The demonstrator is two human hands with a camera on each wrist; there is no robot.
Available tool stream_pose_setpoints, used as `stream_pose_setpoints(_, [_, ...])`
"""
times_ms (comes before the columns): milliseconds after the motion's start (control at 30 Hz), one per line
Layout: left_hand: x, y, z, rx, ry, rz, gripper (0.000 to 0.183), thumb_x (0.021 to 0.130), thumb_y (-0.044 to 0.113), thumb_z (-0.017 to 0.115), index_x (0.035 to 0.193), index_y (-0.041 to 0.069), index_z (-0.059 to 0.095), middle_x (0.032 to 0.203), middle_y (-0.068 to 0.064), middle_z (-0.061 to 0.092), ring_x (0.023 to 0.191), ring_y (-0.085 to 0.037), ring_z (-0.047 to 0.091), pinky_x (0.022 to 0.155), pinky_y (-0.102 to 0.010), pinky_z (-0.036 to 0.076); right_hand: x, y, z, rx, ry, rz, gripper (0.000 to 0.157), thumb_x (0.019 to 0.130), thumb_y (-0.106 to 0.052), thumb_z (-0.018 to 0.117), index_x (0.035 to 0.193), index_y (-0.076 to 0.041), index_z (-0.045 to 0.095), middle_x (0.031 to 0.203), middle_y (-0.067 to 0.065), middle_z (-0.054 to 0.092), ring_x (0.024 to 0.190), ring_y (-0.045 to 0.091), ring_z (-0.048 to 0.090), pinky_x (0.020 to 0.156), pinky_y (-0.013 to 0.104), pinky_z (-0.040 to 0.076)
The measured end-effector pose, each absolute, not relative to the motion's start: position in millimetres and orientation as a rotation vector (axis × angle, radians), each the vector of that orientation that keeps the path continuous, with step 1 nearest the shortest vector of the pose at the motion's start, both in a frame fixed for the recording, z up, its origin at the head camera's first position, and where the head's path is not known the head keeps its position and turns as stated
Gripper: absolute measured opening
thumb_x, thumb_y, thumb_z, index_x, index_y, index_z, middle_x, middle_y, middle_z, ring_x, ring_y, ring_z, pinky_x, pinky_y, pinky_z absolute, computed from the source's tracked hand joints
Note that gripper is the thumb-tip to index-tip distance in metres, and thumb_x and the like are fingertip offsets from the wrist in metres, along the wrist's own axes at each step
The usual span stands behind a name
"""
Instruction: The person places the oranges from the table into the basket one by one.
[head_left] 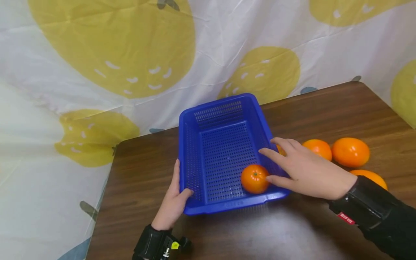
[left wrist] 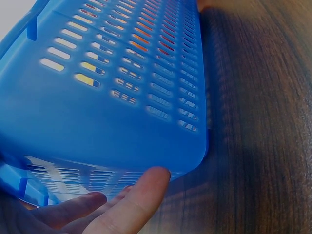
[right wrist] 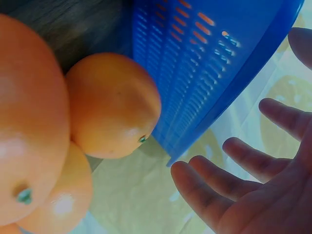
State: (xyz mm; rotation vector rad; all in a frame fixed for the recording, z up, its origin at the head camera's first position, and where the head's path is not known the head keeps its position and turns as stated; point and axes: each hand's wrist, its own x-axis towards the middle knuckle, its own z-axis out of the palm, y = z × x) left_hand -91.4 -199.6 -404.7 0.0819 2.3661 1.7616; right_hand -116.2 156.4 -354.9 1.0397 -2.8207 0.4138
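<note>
A blue plastic basket (head_left: 227,207) with slotted walls sits on the table, a single orange (head_left: 254,179) in its near right corner. My left hand (head_left: 171,206) grips the basket's left side, thumb over the rim and fingers along the outer wall. In the left wrist view, those fingertips (left wrist: 153,183) lie against the slotted wall (left wrist: 97,126). Over the right rim, my right hand (head_left: 303,171) is spread with nothing in it, its thumb tip close beside the orange. The right wrist view has its fingers (right wrist: 200,187) extended and apart, near the basket's outer wall (right wrist: 195,63).
Outside the basket to the right, several oranges (head_left: 351,151) lie on the wooden table (head_left: 139,169); another orange (head_left: 281,150) is mostly hidden behind my right hand. In the right wrist view, one orange (right wrist: 114,105) is right by the basket. A fruit-patterned cloth (head_left: 211,47) hangs behind.
</note>
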Motion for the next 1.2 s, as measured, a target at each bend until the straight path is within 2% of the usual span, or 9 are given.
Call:
stream_pose_setpoints(267, [-91,-200,-404,0.080,2.371,1.761,0.089,0.084,-0.005,0.040,0.146,0.041,-0.004,0.155,0.005,0.002,0.132,-0.019,0.021,0.108,-0.055,0.019,-115,167,-360,0.994,-2.803,0.467,0.064,0.083,-0.055,0.053,0.135,-0.017,0.045,0.130,0.017,0.044,0.114,0.029,0.043,0.090,0.050,0.046])
stream_pose_setpoints(533, [-91,-200,-405,0.076,2.368,1.761,0.088,0.084,-0.004,0.040,0.146,0.040,-0.004,0.155,0.006,0.003,0.132,-0.019,0.021,0.107,-0.055,0.020,-111,178,-365,0.960,-2.841,0.513,0.063,0.084,-0.056,0.051,0.133,-0.016,0.048,0.129,0.018,0.046,0.108,0.028,0.048,0.086,0.049,0.048])
stream_pose_setpoints(767, [-91,-200,-406,0.077,2.367,1.759,0.089,0.084,-0.004,0.040,0.144,0.045,-0.003,0.155,0.006,0.003,0.132,-0.020,0.022,0.107,-0.055,0.020,-108,182,-367,0.924,-2.880,0.521,0.066,0.084,-0.059,0.049,0.133,-0.016,0.048,0.128,0.018,0.047,0.108,0.030,0.048,0.086,0.050,0.048])
stream_pose_setpoints(1067, [-91,-200,-405,0.081,2.363,1.755,0.088,0.084,-0.004,0.040,0.146,0.040,-0.004,0.155,0.005,0.002,0.132,-0.020,0.021,0.107,-0.056,0.020,-105,187,-369,0.873,-2.958,0.534,0.071,0.084,-0.064,0.042,0.137,-0.015,0.044,0.130,0.022,0.045,0.116,0.035,0.042,0.089,0.055,0.045])
stream_pose_setpoints(1200, [-91,-200,-405,0.076,2.359,1.759,0.088,0.084,-0.004,0.040,0.146,0.041,-0.004,0.155,0.005,0.003,0.133,-0.020,0.020,0.107,-0.056,0.019,-103,192,-370,0.858,-2.962,0.540,0.069,0.085,-0.064,0.041,0.133,-0.015,0.048,0.125,0.019,0.048,0.111,0.031,0.045,0.086,0.053,0.047])
